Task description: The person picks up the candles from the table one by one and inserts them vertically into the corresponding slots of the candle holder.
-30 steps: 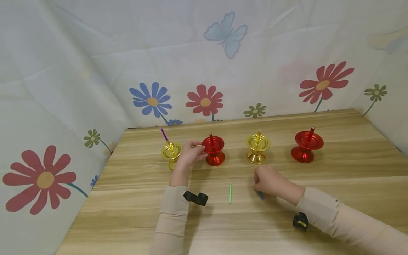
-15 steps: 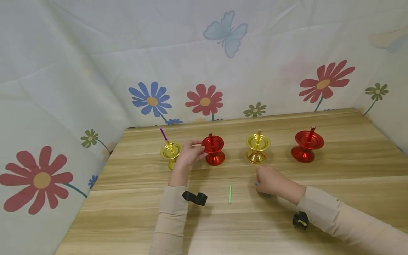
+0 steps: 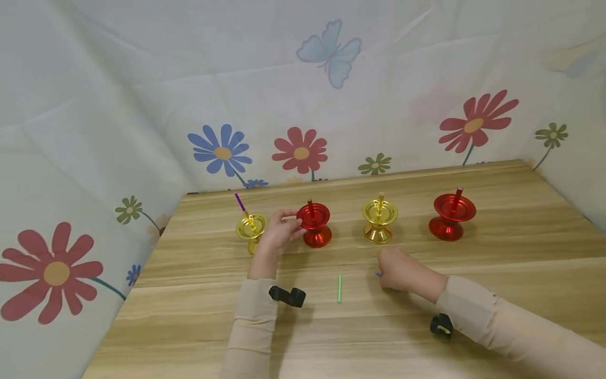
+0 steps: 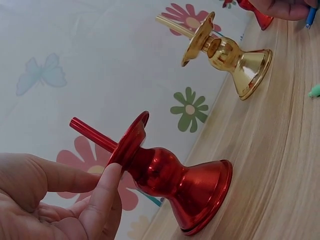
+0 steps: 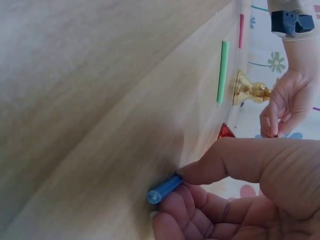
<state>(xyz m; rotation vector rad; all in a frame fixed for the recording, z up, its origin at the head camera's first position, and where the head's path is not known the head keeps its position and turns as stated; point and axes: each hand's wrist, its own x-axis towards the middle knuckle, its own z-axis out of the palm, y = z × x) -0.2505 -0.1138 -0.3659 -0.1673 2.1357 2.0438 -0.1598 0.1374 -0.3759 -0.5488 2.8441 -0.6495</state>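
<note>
Blue stick is pinched by right hand, axis two-to-eight o'clock (right wrist view); red holder, at ten o'clock from it (head view), is gripped at the rim by the nearer left hand.

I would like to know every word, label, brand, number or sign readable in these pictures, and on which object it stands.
There are none that can be read.
No lettering shows on the blue stick in the right hand, or on the red holder at the left hand.
The backdrop shows printed flowers and a butterfly.
The yellow mark on the right wrist's black device is too small to make out.
</note>
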